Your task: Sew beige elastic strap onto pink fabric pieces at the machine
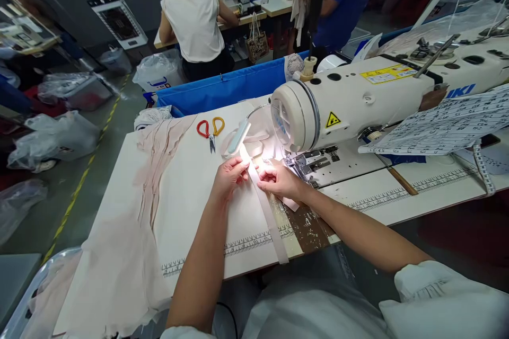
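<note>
A long pale pink fabric strip (267, 212) runs from near the sewing machine (338, 100) down over the table's front edge. My left hand (230, 176) pinches the strip at its left side, thumb and forefinger together. Close by, my right hand (280, 180) has its fingers closed at the strip's other edge, just left of the lit presser foot (296, 167). More of the strip lies in loose loops behind my hands, beside a light-coloured flat lamp head (239, 136). What sits under the presser foot is partly hidden by my right hand.
Scissors (211, 134) with red and yellow handles lie behind my left hand. Thin pink fabric pieces (119, 259) drape over the table's left side. Printed paper sheets (445, 122) hang over the machine's right part. Two co-workers sit beyond the blue cloth trough (234, 82).
</note>
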A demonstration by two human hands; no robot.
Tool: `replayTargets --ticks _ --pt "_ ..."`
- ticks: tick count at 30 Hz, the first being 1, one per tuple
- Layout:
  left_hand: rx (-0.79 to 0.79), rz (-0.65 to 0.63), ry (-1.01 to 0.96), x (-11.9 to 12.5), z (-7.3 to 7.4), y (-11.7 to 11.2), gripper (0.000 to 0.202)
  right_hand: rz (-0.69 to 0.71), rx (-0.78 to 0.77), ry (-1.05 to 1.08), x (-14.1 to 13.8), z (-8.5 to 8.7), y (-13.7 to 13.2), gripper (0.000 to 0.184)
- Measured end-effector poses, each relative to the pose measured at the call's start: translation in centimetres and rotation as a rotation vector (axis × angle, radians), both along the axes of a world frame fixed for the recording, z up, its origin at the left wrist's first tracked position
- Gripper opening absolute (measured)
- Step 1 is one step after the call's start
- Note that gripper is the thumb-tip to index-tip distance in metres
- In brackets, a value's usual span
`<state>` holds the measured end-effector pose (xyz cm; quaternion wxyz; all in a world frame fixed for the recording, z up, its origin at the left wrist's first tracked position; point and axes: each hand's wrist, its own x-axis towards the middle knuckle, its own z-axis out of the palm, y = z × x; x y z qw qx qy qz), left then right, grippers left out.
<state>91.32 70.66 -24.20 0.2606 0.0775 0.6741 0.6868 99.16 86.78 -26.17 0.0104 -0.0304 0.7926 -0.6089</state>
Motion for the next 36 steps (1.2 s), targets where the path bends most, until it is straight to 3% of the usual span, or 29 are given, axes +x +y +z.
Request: replayTargets --ticks 17,22,28,36 --pt "0.017 -0.005 -0.011 0.1 0.1 -0.1 0.03 -0.052 0.006 -0.022 0.0 -0.2 -0.1 0.016" --pt "0.119 -0.084 -0.038 -0.1 0.7 -0.8 0.026 -0.153 -0.064 -0.063 0.0 -0.6 -0.5 0.014" --pt "0.011 -0.254 -0.007 -0.4 1.3 -2.1 0.025 -0.255 -0.109 -0.006 -0.4 -1.1 -0.8 0.01" --pt "-0.034 -0.293 -0.046 -0.6 0.9 -2.2 0.027 -0.306 -0.117 0.059 -0.9 -1.6 -0.6 0.026"
